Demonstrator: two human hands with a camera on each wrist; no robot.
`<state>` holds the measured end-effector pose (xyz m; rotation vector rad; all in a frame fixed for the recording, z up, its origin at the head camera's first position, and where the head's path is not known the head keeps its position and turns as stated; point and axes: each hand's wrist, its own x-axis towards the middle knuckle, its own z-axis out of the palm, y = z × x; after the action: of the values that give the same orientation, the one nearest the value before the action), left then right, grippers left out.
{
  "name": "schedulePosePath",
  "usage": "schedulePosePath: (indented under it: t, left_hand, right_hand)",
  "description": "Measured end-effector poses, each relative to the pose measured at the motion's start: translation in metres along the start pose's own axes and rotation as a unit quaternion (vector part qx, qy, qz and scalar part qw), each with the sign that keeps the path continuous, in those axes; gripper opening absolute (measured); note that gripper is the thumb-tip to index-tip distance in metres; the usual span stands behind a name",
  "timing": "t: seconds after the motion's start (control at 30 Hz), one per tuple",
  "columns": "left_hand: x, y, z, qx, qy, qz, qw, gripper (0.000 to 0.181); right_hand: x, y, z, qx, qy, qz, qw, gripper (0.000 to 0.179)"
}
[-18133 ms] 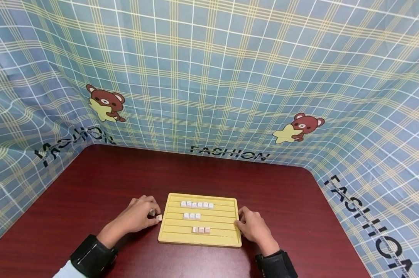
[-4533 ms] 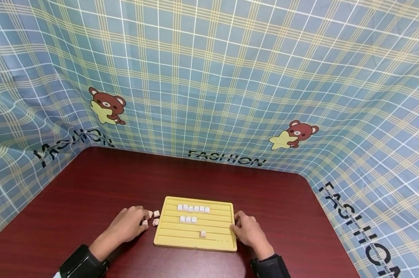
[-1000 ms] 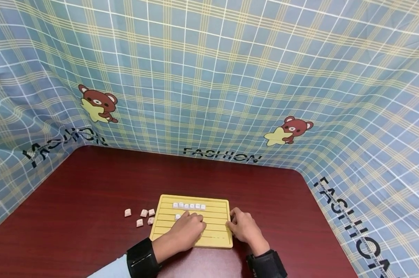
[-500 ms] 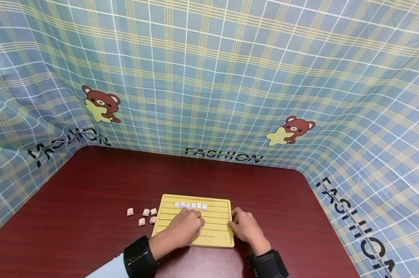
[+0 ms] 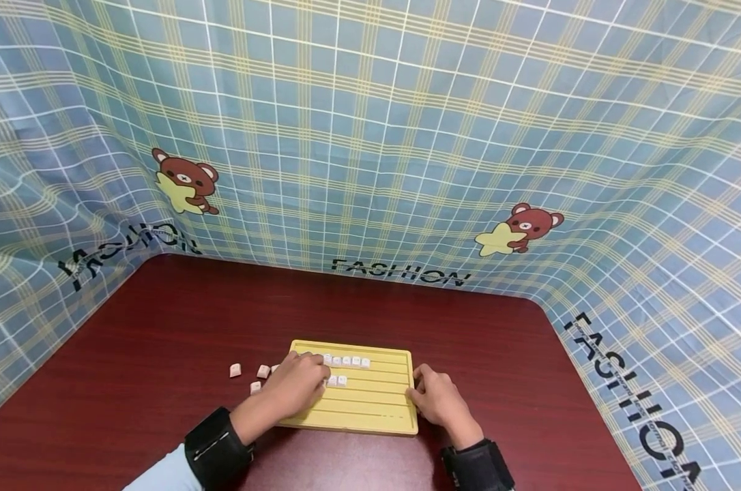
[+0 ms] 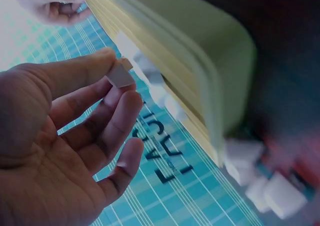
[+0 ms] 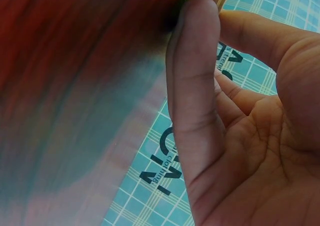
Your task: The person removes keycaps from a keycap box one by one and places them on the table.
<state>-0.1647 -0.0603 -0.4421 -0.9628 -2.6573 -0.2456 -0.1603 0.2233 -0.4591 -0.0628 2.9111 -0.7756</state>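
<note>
In the head view my left hand is over the left part of a yellow tray with grooved rows. Between thumb and fingertips it pinches a small pale keycap, seen in the left wrist view. My right hand grips the tray's right edge, thumb on one side and index finger on the other in the right wrist view. White keycaps stand in the back row, partly hidden by my left hand. More white keycaps show in the row before it.
Several loose pinkish keycaps lie on the dark red table left of the tray, some partly behind my left hand. A plaid curtain printed with bears surrounds the table's back and sides.
Since the oldest frame, the pinkish keycaps have left the front row and several lie on the table at left. My left hand has just moved left across the tray; my right hand keeps its grip.
</note>
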Motion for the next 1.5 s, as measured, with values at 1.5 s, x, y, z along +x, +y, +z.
schedulePosePath:
  t: [1.5]
  left_hand:
    - [-0.029,-0.087,-0.019,0.019,-0.062,-0.166,0.984,0.012]
  right_hand:
    - [0.0,-0.001,-0.001,0.014,-0.004,0.004,0.9999,0.032]
